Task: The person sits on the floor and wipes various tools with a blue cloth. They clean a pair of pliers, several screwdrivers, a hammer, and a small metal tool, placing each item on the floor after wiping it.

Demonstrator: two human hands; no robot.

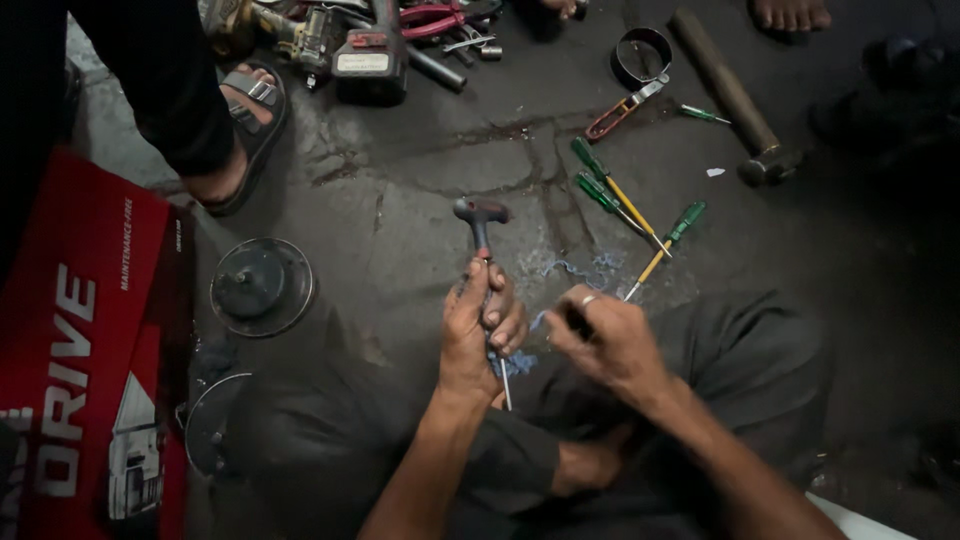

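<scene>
My left hand [478, 325] is clenched round the shaft of a T-handle wrench [482, 225] held upright over my lap; right hand [605, 340] beside it grips something small, can't tell what; green-handled screwdrivers [610, 190] lie on the floor beyond.

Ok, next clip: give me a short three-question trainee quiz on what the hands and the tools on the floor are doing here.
1. True or false: the left hand grips the shaft of a T-handle tool with its handle pointing away from the person.
2. Which handle colour do the loose screwdrivers on the floor share? A red, B green, C blue.
3. Fill in: the hammer lies to the ______ of the screwdrivers in the head view.

Key:
1. True; the right hand, with a ring on one finger, works close beside it, but what it holds is blurred.
2. B, green.
3. Right.
</scene>
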